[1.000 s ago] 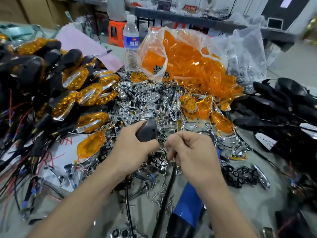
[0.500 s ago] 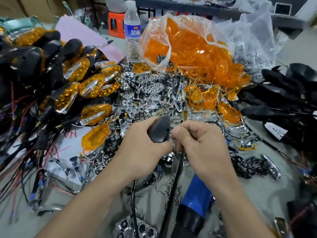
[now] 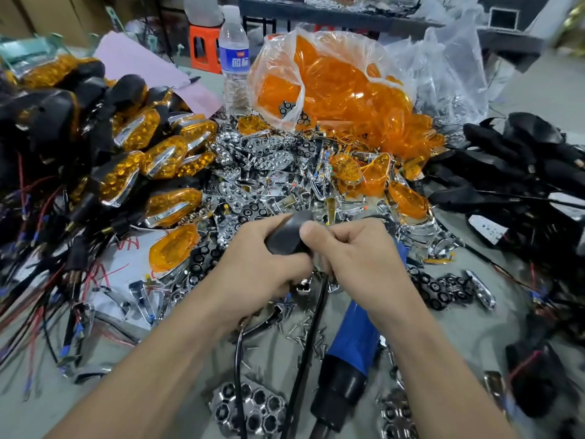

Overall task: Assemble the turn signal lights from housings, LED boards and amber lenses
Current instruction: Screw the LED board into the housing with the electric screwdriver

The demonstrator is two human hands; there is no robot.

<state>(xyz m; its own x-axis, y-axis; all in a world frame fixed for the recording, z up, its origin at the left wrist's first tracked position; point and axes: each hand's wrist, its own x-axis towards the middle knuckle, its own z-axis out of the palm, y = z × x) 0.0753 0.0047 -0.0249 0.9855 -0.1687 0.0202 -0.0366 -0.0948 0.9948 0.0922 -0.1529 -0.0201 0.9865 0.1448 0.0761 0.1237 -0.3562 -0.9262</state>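
Your left hand [image 3: 262, 264] grips the black housing [image 3: 285, 239] at centre; your right hand [image 3: 357, 255] pinches its 3 o'clock edge, thumb on top. Bagged amber lenses [image 3: 342, 90] lie at 12 o'clock.

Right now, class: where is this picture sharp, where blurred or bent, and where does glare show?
Head view: sharp on left hand, right hand and housing mid-frame; edges smeared and bowed by the wide lens; glare on chrome parts and bag.
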